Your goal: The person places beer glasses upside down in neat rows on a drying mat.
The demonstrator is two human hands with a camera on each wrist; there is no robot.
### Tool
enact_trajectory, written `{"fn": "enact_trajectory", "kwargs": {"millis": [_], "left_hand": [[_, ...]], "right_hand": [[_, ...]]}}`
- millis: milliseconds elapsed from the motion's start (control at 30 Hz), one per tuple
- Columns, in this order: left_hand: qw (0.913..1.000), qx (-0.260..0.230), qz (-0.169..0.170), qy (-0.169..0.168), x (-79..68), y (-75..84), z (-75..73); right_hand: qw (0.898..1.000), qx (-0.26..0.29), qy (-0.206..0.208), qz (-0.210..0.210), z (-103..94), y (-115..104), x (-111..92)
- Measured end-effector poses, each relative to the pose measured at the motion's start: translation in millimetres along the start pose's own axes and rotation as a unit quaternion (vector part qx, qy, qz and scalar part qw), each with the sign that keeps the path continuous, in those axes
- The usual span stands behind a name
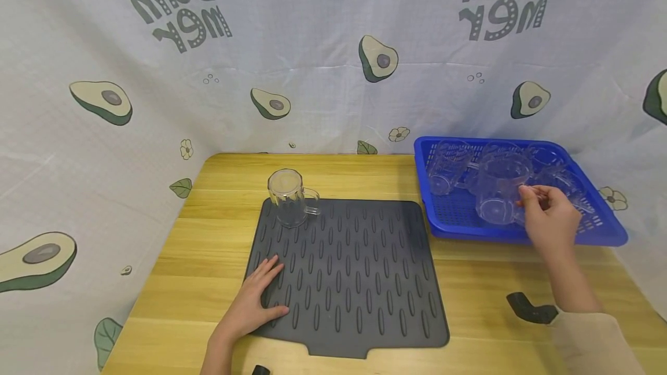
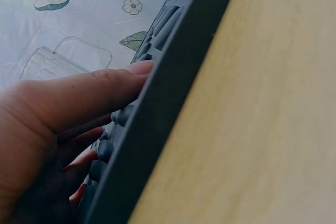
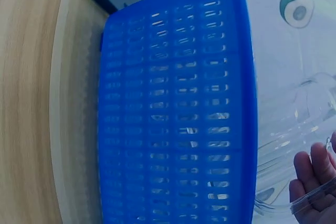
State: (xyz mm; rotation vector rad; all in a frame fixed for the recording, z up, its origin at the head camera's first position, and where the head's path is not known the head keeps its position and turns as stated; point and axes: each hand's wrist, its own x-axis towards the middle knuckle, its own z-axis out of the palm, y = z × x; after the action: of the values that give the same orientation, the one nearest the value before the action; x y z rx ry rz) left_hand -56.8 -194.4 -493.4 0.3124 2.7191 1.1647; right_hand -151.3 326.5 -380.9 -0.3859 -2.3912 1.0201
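Note:
My right hand [image 1: 553,220] pinches the handle of a clear glass mug [image 1: 495,192], which is over the blue basket [image 1: 521,239] in the head view. In the right wrist view that mug appears above the basket's rim, with curled fingertips [image 3: 321,163] at its handle. My left hand [image 1: 250,302] rests with spread fingers on the left edge of a dark grey ribbed drying mat [image 1: 359,271]. The left wrist view shows its thumb [image 2: 105,90] lying along the mat's edge. Another glass mug [image 1: 289,201] stands at the mat's back left corner, handle to the right.
Several more glass mugs [image 1: 448,161] lie in the basket, behind and beside the held one. The wooden table [image 1: 193,282] carries the mat and basket. A white curtain with avocado prints [image 1: 323,28] hangs behind the table and along its sides.

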Motion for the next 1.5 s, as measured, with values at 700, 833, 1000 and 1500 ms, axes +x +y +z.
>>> {"fn": "enact_trajectory", "kwargs": {"millis": [700,833,1000,1500], "left_hand": [[1.0000,0.005,0.001,-0.002,0.5,-0.6,0.4],[1.0000,0.002,0.001,-0.003,0.4,-0.1,-0.3],[1.0000,0.001,0.000,-0.002,0.1,0.3,-0.7],[1.0000,0.006,0.002,0.000,-0.3,-1.2,-0.3]], "right_hand": [[0.993,0.064,0.051,-0.090,-4.0,-36,-21],[0.992,0.070,0.046,-0.098,-5.5,-41,-26],[0.992,0.086,0.034,-0.089,-6.9,-47,-31],[0.990,0.120,-0.007,-0.075,-2.4,-63,-55]]}}
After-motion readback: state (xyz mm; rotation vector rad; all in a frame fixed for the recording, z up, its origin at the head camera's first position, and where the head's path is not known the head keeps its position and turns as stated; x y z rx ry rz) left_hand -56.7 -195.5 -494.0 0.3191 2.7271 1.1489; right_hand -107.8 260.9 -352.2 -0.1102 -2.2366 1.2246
